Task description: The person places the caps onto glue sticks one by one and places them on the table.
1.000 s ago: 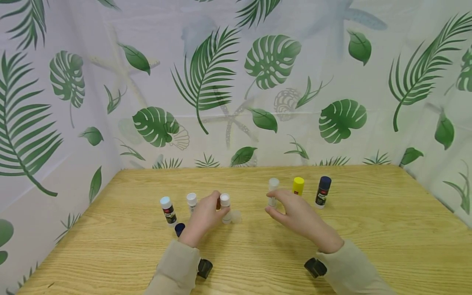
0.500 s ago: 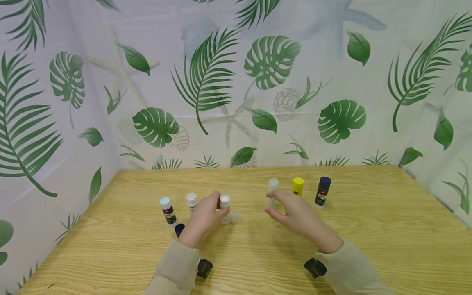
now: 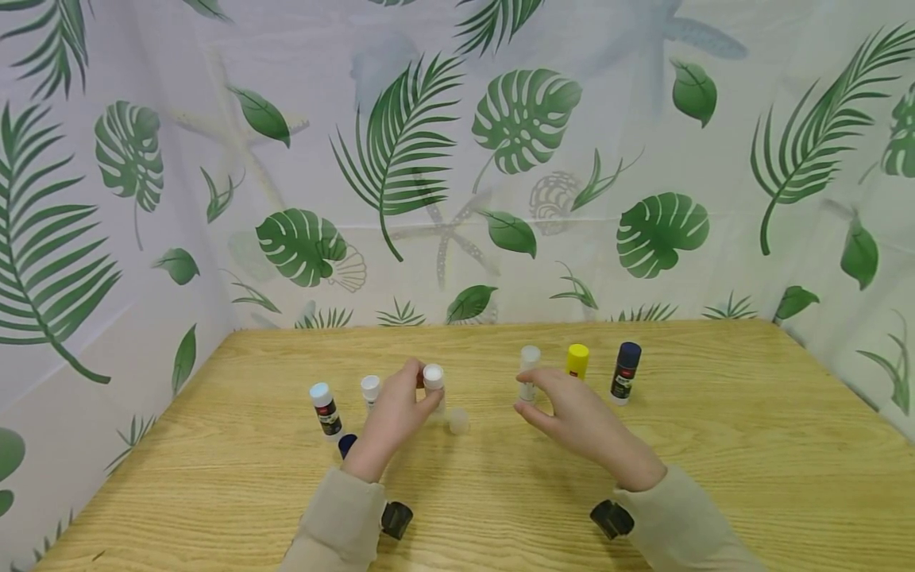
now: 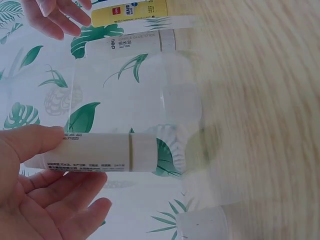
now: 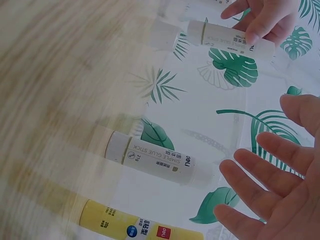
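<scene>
My left hand [image 3: 398, 409] grips a white glue stick [image 4: 95, 152] between thumb and fingers, upright and raised a little off the table. In the head view a small translucent cap [image 3: 459, 421] stands on the table just right of that stick. My right hand [image 5: 280, 185] is spread beside another upright white glue stick [image 5: 155, 160] with a translucent top; in the right wrist view its relaxed fingers are apart from the stick. A yellow glue stick [image 3: 577, 361] stands behind the right hand, partly covered by it in the head view.
A dark-blue-capped glue stick [image 3: 626, 373] stands at the right. On the left are a black-labelled stick with a white top [image 3: 326, 411], another white stick [image 3: 371, 390], and a dark blue cap-like piece [image 3: 347, 445] by the left wrist. Leaf-printed cloth [image 3: 457, 159] hangs behind the table.
My left hand has lifted the white glue stick slightly from the table, moving it up and a bit away from the translucent cap. The right hand has stayed in place.
</scene>
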{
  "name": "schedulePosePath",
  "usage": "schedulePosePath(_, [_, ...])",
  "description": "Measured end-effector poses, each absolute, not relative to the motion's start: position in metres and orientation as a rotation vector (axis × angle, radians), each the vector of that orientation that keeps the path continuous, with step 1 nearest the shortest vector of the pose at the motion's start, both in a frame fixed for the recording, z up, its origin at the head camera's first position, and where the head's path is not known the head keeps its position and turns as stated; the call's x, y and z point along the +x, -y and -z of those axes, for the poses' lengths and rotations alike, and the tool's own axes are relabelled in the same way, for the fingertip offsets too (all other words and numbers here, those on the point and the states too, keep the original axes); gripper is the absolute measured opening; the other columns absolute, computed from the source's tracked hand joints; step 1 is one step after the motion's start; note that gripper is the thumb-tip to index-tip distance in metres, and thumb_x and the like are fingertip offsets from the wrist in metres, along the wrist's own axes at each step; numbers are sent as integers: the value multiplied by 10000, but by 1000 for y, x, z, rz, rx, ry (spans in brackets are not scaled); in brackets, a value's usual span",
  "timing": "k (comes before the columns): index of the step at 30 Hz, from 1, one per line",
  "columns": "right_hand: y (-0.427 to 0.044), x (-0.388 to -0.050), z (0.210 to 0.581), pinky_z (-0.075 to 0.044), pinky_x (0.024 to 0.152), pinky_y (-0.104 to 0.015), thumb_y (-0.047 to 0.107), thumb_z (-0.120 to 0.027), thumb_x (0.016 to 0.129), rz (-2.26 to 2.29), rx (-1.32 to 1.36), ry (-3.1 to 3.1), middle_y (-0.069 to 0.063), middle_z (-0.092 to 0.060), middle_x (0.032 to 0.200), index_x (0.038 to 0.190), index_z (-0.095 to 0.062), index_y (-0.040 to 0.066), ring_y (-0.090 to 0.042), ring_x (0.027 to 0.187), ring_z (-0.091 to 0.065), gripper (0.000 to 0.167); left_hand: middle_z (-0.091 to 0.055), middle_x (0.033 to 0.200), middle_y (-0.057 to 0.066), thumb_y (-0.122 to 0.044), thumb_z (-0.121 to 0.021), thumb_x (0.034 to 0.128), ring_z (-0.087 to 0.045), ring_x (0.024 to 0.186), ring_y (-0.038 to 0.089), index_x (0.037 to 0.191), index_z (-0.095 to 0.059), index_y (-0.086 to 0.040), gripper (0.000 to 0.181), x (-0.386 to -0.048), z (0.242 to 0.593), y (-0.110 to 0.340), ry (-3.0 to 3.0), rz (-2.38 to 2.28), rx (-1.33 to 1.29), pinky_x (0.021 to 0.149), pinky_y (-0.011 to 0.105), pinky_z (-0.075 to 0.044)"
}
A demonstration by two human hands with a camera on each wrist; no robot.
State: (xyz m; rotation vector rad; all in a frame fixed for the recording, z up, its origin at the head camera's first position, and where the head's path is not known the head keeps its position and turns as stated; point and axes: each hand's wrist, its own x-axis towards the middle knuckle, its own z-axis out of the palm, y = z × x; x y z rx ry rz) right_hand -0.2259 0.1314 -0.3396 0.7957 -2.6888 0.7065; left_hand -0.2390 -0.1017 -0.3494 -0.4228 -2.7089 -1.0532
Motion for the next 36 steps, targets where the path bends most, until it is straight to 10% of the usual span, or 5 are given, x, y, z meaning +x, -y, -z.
schedulePosePath(36, [-131, -226, 340, -425, 831, -420, 241, -584, 857, -703, 794, 2700, -129, -561, 1112, 1107, -553, 15, -268, 1023, -523, 339, -560, 948, 132, -85, -525, 834, -516, 746, 206, 1092, -491, 10, 277, -236, 344, 99, 2538, 1239, -384, 637, 339, -448])
